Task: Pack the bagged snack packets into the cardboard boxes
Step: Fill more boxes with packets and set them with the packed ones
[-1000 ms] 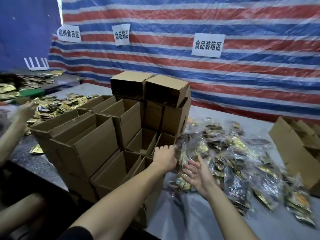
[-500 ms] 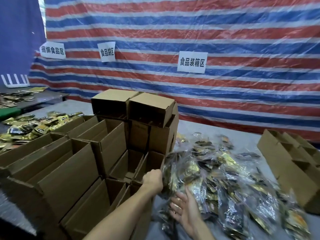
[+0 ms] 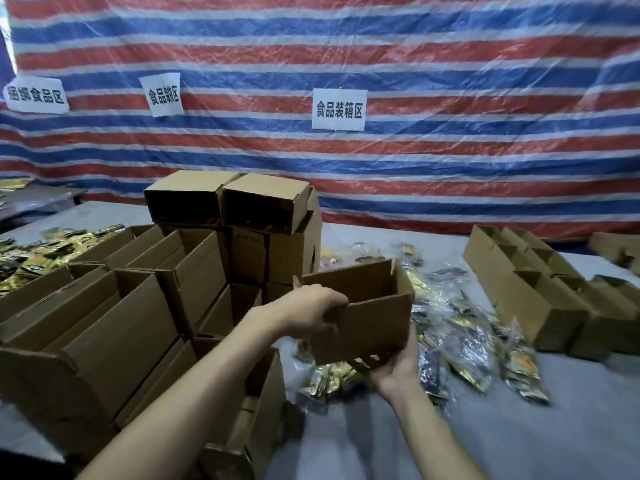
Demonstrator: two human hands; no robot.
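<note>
Open cardboard box (image 3: 363,317) held above the bagged snack packets (image 3: 460,327), left hand (image 3: 311,308) clamped on its near rim, right hand (image 3: 394,365) cupping its underside; an unsupported bottom flap could probably sag open, spilling packets.

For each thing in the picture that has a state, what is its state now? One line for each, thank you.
Held box: open on top, empty, lifted over the packets.
Left hand: gripping the box's left wall.
Right hand: supporting the box from below.
Bagged packets: loose in a heap on the table, not packed.
Box stack: open, mostly looking empty.
Right boxes: open, in rows on the table.
Signs: stuck on the tarp.
</note>
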